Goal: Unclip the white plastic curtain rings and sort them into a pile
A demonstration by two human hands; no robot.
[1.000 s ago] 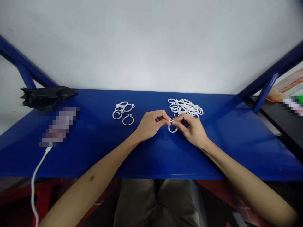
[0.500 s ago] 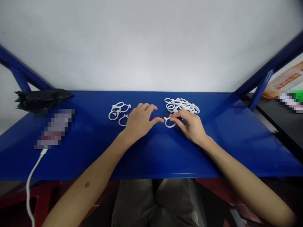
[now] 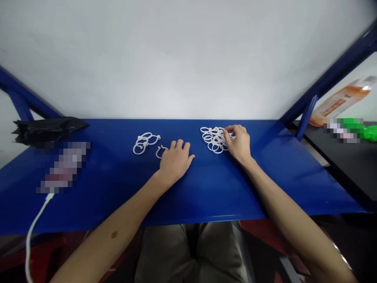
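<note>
Palm down on the blue tabletop, my left hand point(image 3: 176, 159) is open with its fingers stretched forward and its thumb out to the right. It partly covers a loose white plastic ring point(image 3: 159, 151) that has a gap and small knobs at the top. Beyond it to the left lies a small group of white plastic rings point(image 3: 142, 142). My right hand point(image 3: 239, 143) is at the right edge of a larger pile of white plastic rings point(image 3: 214, 138). Its thumb and fingers are curled closed around the edge of a ring there; the fingertips are partly hidden.
A black plastic bag point(image 3: 48, 129) and a blurred-out flat object point(image 3: 64, 167) with a white cable point(image 3: 35, 224) lie at the left. A white wall point(image 3: 188, 59) rises behind the blue table point(image 3: 203, 192). An orange-labelled bottle point(image 3: 338, 103) lies on a black surface at the right.
My right hand has moved from the front of the pile to its right edge, away from my left hand. My left fingers lie flatter now, and the whole view has shifted slightly.
</note>
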